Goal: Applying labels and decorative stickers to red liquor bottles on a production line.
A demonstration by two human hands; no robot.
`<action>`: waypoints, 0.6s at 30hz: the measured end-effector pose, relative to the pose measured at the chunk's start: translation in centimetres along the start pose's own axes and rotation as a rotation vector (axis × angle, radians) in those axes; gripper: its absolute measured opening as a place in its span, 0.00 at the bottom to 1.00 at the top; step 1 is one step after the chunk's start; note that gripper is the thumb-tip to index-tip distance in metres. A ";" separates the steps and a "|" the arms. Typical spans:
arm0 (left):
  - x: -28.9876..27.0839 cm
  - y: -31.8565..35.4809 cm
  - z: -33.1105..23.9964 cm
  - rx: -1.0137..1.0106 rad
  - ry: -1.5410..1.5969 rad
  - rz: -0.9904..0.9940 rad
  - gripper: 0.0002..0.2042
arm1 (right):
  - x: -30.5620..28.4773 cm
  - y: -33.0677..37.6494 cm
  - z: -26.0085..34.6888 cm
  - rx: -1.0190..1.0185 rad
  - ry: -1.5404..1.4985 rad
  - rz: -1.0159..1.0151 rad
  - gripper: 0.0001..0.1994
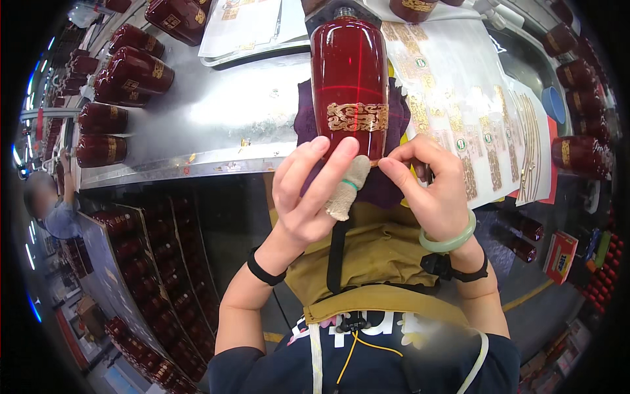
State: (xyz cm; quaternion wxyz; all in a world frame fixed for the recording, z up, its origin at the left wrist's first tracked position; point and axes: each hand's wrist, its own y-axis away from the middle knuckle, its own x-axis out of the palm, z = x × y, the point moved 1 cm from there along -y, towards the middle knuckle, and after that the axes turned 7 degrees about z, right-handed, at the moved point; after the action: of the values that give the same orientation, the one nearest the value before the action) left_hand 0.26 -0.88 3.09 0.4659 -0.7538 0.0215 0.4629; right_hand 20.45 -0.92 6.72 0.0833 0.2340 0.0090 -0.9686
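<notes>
A glossy dark red glass bottle [351, 62] lies on a purple cloth [306, 108], its neck pointing away from me. Ornate gold decoration [357, 117] bands its lower part, and thin red light lines cross it. My left hand [312, 187] is closed on the bottle's near end, fingertips on the glass. A beige cloth finger cover [351, 187] with a green band is on its thumb. At the base's right edge, my right hand [430, 180] has thumb and forefinger nearly together beside a thin gold line; what they pinch is too small to tell. Its other fingers are curled.
White sheets of gold decals [482, 131] and a sheet of narrow gold strips [528, 144] lie to the right, near a blue bowl [553, 105]. More red bottles [141, 69] stand at left on the metal table [216, 125]. A person [56, 203] is at far left.
</notes>
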 end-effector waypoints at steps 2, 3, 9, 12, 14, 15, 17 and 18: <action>0.3 -0.2 0.2 -0.018 0.084 -0.002 0.11 | 0.0 0.0 0.1 0.004 -0.016 -0.014 0.07; 0.4 -0.3 0.4 -0.011 0.152 0.006 0.10 | 0.0 0.1 0.1 0.005 -0.018 -0.015 0.07; 1.1 0.2 0.7 -0.160 0.179 -0.159 0.07 | -0.4 0.1 0.2 0.012 -0.030 0.002 0.07; 1.0 0.7 0.6 -0.162 0.170 -0.134 0.11 | -0.6 0.0 0.2 -0.009 -0.018 -0.006 0.07; 0.8 0.9 0.5 -0.135 0.159 -0.084 0.14 | -0.7 0.0 0.1 -0.009 -0.007 -0.004 0.07; 0.7 1.0 0.5 -0.123 0.163 -0.100 0.14 | -0.7 0.0 0.1 0.005 -0.007 -0.011 0.07; 0.7 1.0 0.4 -0.115 0.129 -0.075 0.13 | -0.8 0.0 0.0 0.007 -0.011 -0.004 0.07; 0.7 0.9 0.4 -0.082 0.090 -0.070 0.12 | -0.8 0.0 0.0 0.019 -0.024 -0.004 0.07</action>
State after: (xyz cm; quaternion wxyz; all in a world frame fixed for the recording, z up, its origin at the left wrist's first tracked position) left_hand 0.01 -0.80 1.90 0.4491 -0.7927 -0.0029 0.4123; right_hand 21.13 -0.84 7.05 0.0792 0.2232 -0.0010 -0.9715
